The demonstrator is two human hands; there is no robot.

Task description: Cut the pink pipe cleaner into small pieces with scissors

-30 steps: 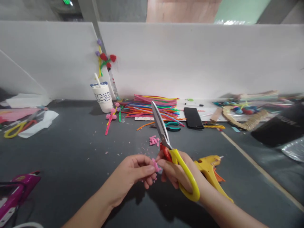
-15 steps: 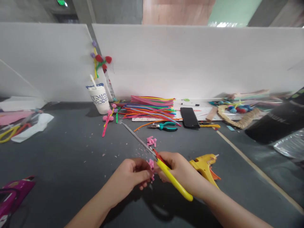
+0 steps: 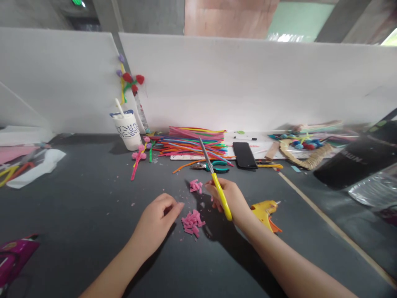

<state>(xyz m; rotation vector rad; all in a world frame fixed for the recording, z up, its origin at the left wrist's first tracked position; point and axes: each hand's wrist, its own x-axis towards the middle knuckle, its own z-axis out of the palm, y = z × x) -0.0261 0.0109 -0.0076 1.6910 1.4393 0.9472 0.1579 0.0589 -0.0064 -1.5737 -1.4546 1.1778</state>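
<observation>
My right hand (image 3: 228, 196) holds a pair of scissors (image 3: 214, 170) with a yellow handle showing. Their closed blades point up and away, raised above the table. Near the right fingertips lies a small heap of cut pink pieces (image 3: 195, 186). A larger loose pile of pink pieces (image 3: 192, 222) sits between my hands. My left hand (image 3: 161, 212) is just left of that pile, fingers curled in and thumb against them, with nothing visible in it. The undersides of the left fingers are hidden.
Coloured pipe cleaners (image 3: 192, 142) lie along the back, with pliers (image 3: 214, 166) and a phone (image 3: 245, 155) before them. A yellow glue gun (image 3: 263, 212) rests beside my right wrist. A white cup (image 3: 127, 130), a pink pipe-cleaner flower (image 3: 138, 159) and a black bottle (image 3: 353, 159) stand or lie around.
My hands have moved apart; pink pieces that were between them now lie piled on the table. The scissors have swung more upright, and my right hand has shifted away from me.
</observation>
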